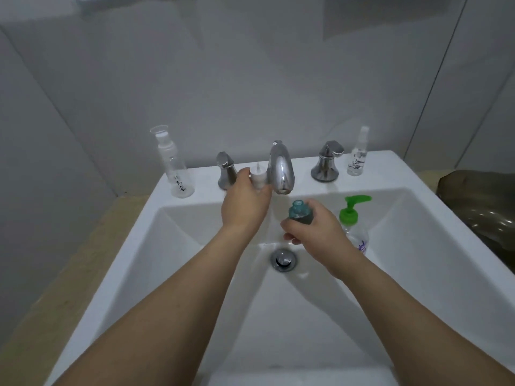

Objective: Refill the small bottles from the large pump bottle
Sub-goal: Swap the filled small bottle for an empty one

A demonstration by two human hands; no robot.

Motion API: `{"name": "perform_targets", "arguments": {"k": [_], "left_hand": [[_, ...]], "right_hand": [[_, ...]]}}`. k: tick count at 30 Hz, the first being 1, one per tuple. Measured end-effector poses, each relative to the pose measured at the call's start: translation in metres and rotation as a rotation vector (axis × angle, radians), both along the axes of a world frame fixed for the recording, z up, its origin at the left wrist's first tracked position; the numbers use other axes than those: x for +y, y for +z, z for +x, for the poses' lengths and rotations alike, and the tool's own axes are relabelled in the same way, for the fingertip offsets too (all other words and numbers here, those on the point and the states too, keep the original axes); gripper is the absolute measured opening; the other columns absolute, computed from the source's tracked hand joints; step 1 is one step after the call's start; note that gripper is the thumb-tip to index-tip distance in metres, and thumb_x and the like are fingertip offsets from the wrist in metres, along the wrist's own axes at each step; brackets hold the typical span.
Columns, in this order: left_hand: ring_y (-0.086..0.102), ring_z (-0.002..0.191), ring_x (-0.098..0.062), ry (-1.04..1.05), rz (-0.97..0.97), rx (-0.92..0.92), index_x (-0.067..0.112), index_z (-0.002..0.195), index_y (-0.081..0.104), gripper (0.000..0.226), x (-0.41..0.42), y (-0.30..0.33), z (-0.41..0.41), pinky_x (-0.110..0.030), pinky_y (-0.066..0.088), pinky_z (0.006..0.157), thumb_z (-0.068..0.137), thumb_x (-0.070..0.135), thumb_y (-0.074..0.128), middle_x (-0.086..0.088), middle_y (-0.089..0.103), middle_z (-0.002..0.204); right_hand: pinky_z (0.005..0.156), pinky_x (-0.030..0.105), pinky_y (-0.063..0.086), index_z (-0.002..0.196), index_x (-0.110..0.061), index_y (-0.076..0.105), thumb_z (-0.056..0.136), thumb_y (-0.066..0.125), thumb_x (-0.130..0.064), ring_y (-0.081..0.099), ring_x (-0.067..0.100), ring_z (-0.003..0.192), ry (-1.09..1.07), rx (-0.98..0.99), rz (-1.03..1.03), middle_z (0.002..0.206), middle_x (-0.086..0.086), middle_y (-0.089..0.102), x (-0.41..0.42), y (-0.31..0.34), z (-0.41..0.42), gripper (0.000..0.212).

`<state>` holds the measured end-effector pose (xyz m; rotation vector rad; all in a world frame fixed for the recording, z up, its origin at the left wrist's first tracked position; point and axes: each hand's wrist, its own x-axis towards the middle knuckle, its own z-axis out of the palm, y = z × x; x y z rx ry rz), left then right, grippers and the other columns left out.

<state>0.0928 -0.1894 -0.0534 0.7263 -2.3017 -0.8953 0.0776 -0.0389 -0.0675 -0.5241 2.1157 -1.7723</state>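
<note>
Small teal glass bottle (299, 213), gripped by right hand (315, 232), should be kept upright beside green-topped clear plastic pump bottle (354, 227); white cap (257, 178) pinched in left hand (245, 204).

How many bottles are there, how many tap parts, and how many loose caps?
Bottles: 4 – tall clear bottle, small spray bottle, teal bottle in the right hand, green pump bottle.
Tap parts: 3 – spout, left handle, right handle.
Loose caps: 1 – white cap in the left hand.
Total: 8
</note>
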Motion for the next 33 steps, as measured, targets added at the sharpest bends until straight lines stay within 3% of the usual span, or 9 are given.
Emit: {"name": "perform_targets", "arguments": {"k": [3,5,7,9,11,14,18,26,33], "left_hand": [[0.060,0.089,-0.026,0.003,-0.008,0.013,0.016,0.099,0.052,0.022,-0.001,-0.005,-0.003,-0.037,0.050,0.073,0.088,0.035,0.057,0.004,0.061,0.093],[0.059,0.087,-0.020,-0.025,0.004,0.034,0.020,0.100,0.050,0.022,-0.001,-0.005,0.003,-0.032,0.045,0.068,0.086,0.034,0.059,0.013,0.057,0.087],[0.059,0.085,-0.016,-0.058,0.070,0.050,0.026,0.108,0.044,0.031,-0.002,-0.006,0.021,-0.032,0.046,0.069,0.083,0.034,0.061,0.017,0.056,0.084],[0.062,0.075,-0.017,-0.088,0.178,0.042,0.031,0.105,0.037,0.038,-0.008,-0.012,0.045,-0.035,0.049,0.065,0.076,0.037,0.060,0.012,0.060,0.078],[0.060,0.062,-0.018,-0.127,0.322,0.012,0.028,0.096,0.040,0.038,-0.017,-0.015,0.066,-0.035,0.050,0.058,0.069,0.046,0.059,0.004,0.060,0.076],[0.053,0.054,-0.014,-0.173,0.396,-0.017,0.020,0.079,0.052,0.036,-0.033,-0.004,0.067,-0.032,0.049,0.050,0.059,0.049,0.054,-0.003,0.057,0.073],[0.044,0.053,-0.015,-0.240,0.326,-0.009,0.023,0.059,0.051,0.018,-0.041,0.011,0.051,-0.033,0.045,0.050,0.066,0.040,0.049,0.011,0.047,0.053],[0.042,0.051,-0.016,-0.338,0.372,-0.047,0.022,0.060,0.054,0.023,-0.023,0.011,0.052,-0.034,0.042,0.049,0.065,0.044,0.053,0.010,0.047,0.050],[0.048,0.050,-0.013,-0.318,0.324,-0.126,0.017,0.078,0.056,0.030,-0.020,0.010,0.054,-0.032,0.044,0.049,0.066,0.044,0.056,0.010,0.053,0.051]], "right_hand": [[0.076,0.041,0.055,0.092,-0.019,0.056,0.075,0.068,-0.017,0.068,0.020,0.076,0.018,0.047,0.063,0.088,0.006,0.068,-0.001,-0.004,-0.001,0.021],[0.075,0.040,0.055,0.093,-0.020,0.056,0.076,0.068,-0.017,0.069,0.015,0.072,0.031,0.031,0.049,0.089,0.006,0.067,-0.001,-0.006,-0.003,0.022],[0.075,0.039,0.055,0.094,-0.021,0.056,0.076,0.068,-0.018,0.069,0.011,0.068,0.033,0.013,0.047,0.091,0.006,0.067,-0.002,-0.008,-0.005,0.022],[0.075,0.039,0.055,0.093,-0.022,0.056,0.075,0.068,-0.019,0.069,0.013,0.071,0.042,0.021,0.072,0.091,0.006,0.067,-0.003,-0.010,-0.006,0.022],[0.070,0.030,0.054,0.090,-0.026,0.056,0.073,0.069,-0.021,0.067,0.013,0.076,0.065,0.052,0.114,0.090,0.002,0.067,-0.005,-0.012,-0.006,0.022],[0.052,0.006,0.039,0.084,-0.032,0.055,0.071,0.070,-0.024,0.057,-0.007,0.067,0.103,0.117,0.183,0.085,-0.011,0.063,-0.007,-0.017,-0.006,0.022],[0.050,0.003,0.037,0.083,-0.034,0.054,0.070,0.071,-0.026,0.053,-0.016,0.070,0.115,0.171,0.230,0.086,-0.016,0.060,-0.010,-0.022,-0.007,0.023],[0.054,0.016,0.039,0.085,-0.035,0.053,0.071,0.071,-0.030,0.058,-0.002,0.071,0.144,0.216,0.340,0.084,-0.014,0.062,-0.010,-0.022,-0.010,0.023],[0.051,0.011,0.040,0.090,-0.033,0.057,0.071,0.074,-0.033,0.057,-0.003,0.067,0.182,0.253,0.366,0.080,-0.014,0.061,-0.013,-0.021,-0.007,0.025]]}}
